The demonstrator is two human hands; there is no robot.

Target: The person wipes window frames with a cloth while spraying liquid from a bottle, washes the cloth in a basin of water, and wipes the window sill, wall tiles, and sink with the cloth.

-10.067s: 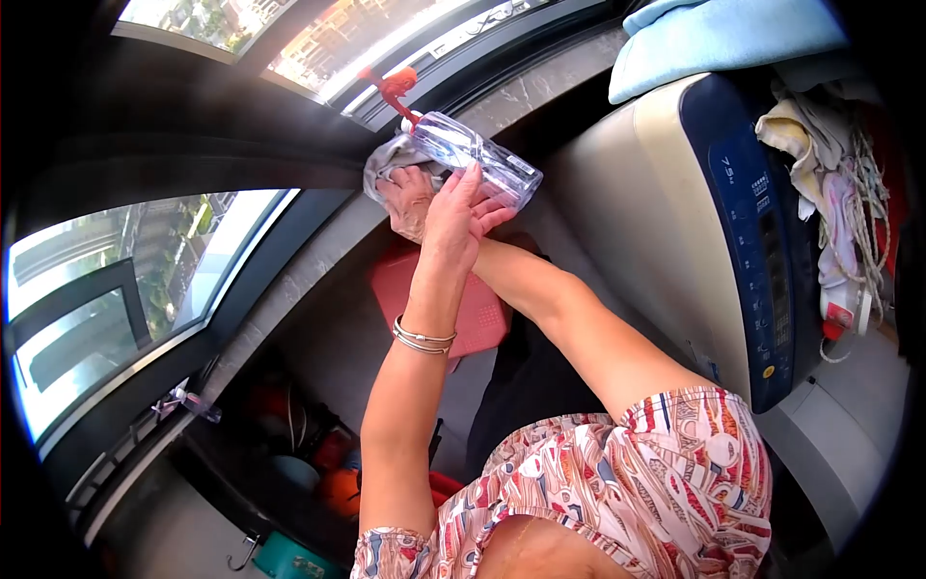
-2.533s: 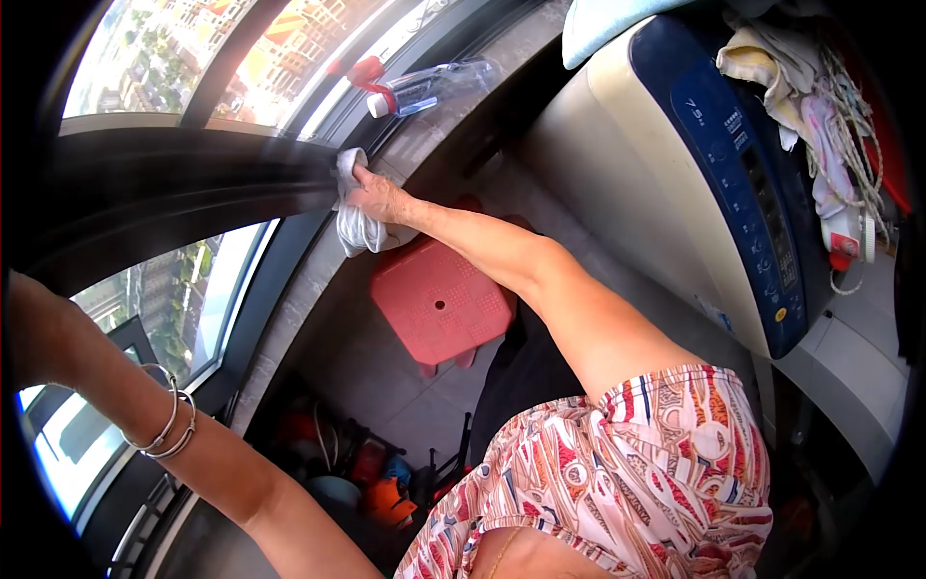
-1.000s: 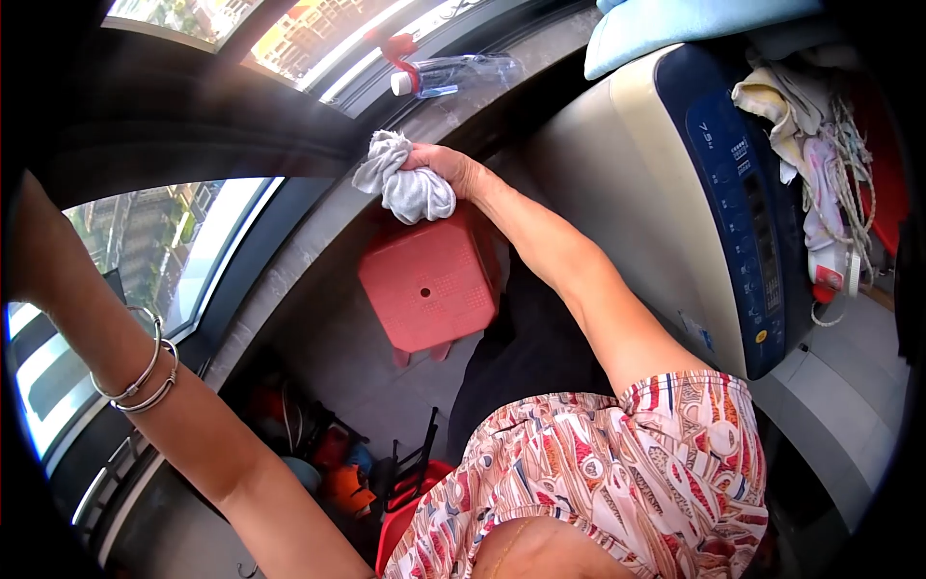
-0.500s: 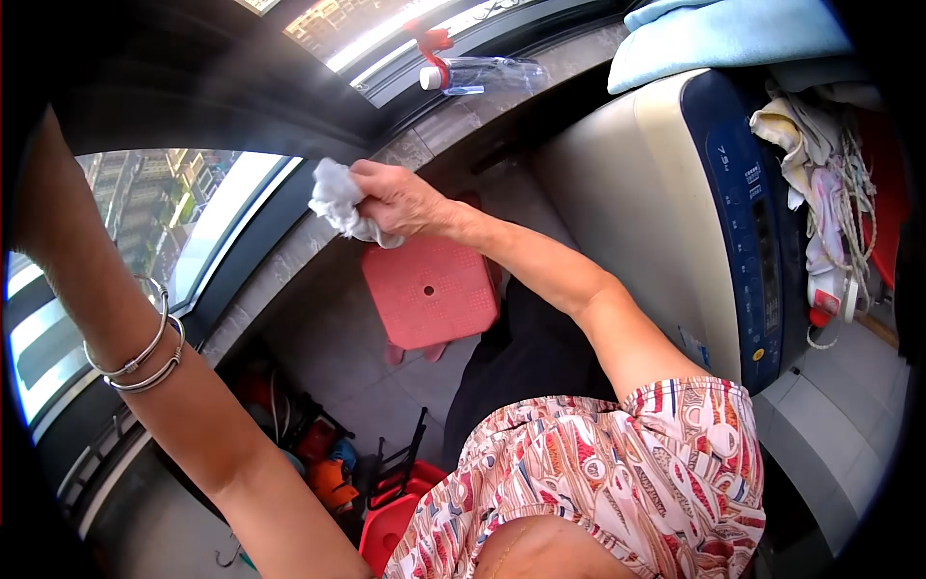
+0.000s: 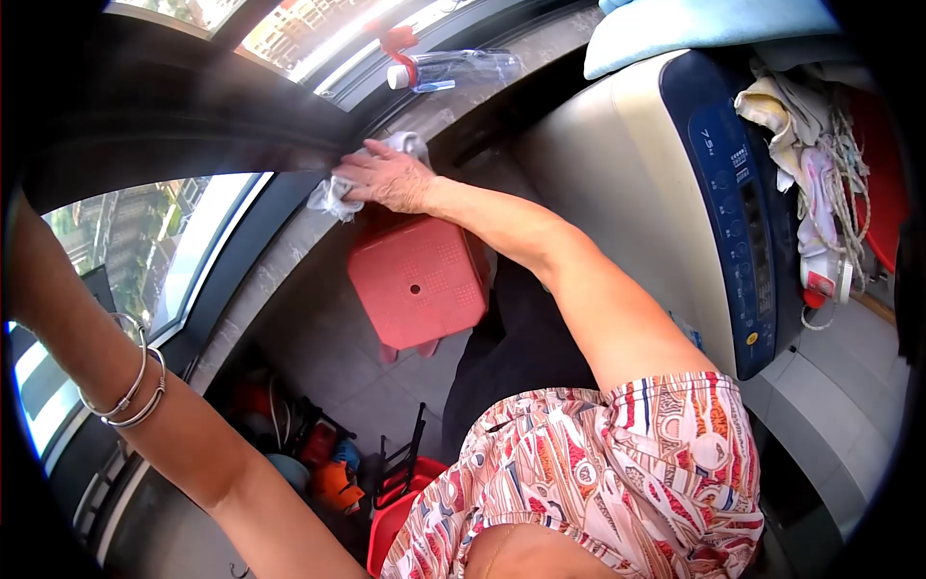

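Observation:
My right hand [image 5: 394,181] lies over a crumpled white cloth [image 5: 331,197] on the tiled windowsill [image 5: 275,249]. Its fingers are spread across the cloth, pressing it down, and the cloth sticks out on both sides of the hand. A pink plastic stool [image 5: 415,289] stands on the floor just below that hand. My left arm, with silver bangles on it, reaches up along the left side towards the window, but its hand is lost in the dark edge of the view.
On the sill beyond the cloth, a clear plastic bottle [image 5: 468,69] with a white cap and red handle lies on its side. A washing machine [image 5: 617,193] stands to the right, with a light blue cover [image 5: 709,34] behind it. Red items and orange clutter [image 5: 337,484] sit low at left.
My right hand has gone from clutching the bunched cloth above the sill to lying spread on it. The cloth is now flatter against the sill. The view has shifted slightly.

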